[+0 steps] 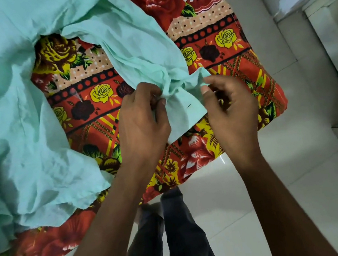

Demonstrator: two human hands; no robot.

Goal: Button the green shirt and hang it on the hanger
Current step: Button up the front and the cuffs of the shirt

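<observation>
Dark trousers [179, 235] nearest, standing on pale tiled floor [280, 177]. Left hand [142, 118] pinching bunched cuff [182, 104] between thumb and fingers. Right hand [230, 105] curled, pinching cuff's other edge. Buttonhole visible on cuff. Shirt [5, 97] spread crumpled over flowered bedsheet [97, 94], sleeve reaching near bed's right corner.

Green shirt [7, 108] cropped left, top.

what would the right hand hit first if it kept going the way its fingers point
Its right hand points left at the cuff of the green shirt, which it already pinches; beyond that, probably the left hand.
</observation>
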